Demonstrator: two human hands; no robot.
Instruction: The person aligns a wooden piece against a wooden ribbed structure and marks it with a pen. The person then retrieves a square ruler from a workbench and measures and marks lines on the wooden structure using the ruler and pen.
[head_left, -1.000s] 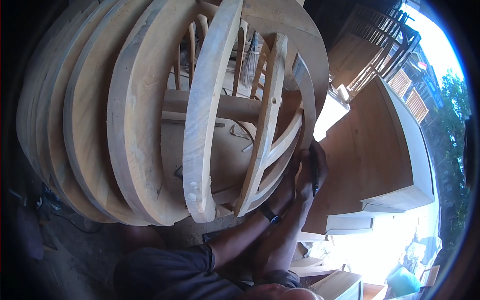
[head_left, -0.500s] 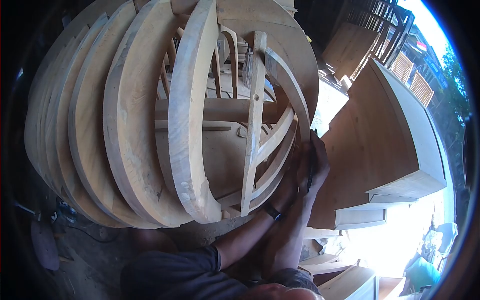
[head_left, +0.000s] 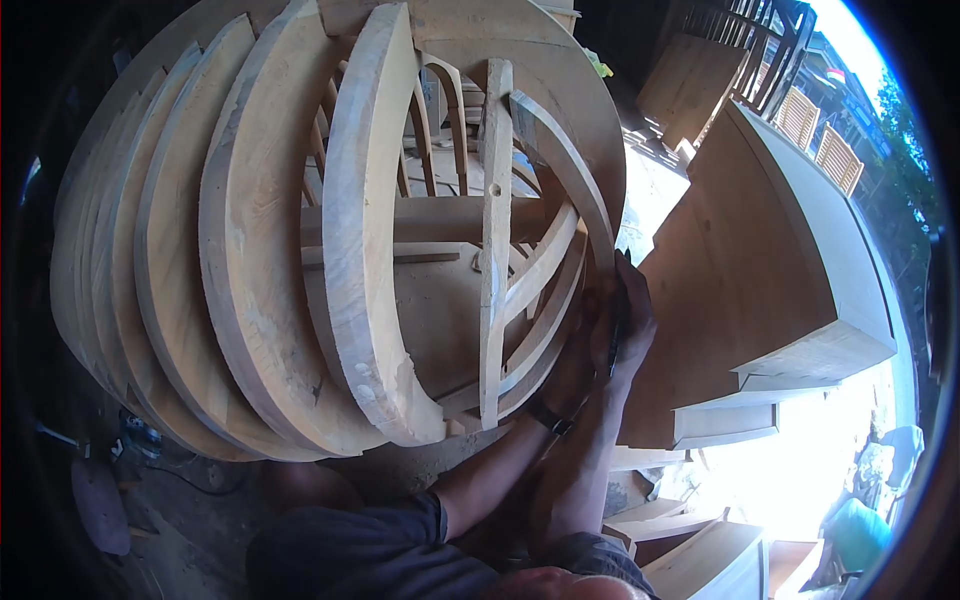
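A large rounded wooden frame (head_left: pixel 362 210) with several curved ribs fills the middle and left of the head view. At its right side my right hand (head_left: pixel 637 315) is closed around a slim dark pen-like tool (head_left: pixel 619 325), held upright against the lower end of a curved wooden strip (head_left: pixel 575 165). My left hand (head_left: pixel 574 362) reaches in beside it, low against the curved slats (head_left: pixel 552 335), with a dark watch (head_left: pixel 550 416) on the wrist. Shadow and my right hand hide the left fingers. A straight upright batten (head_left: pixel 495 250) stands left of both hands.
A big brown wooden piece (head_left: pixel 740 270) with a pale edge stands close on the right. Wooden parts (head_left: pixel 700 565) lie at lower right near a teal object (head_left: pixel 857 535). At lower left are a power tool (head_left: pixel 140 435) and a cable (head_left: pixel 205 488).
The view has shifted slightly, so the frame appears a little further left. Both hands stay by the curved strip, and the right hand keeps hold of the dark pen-like tool.
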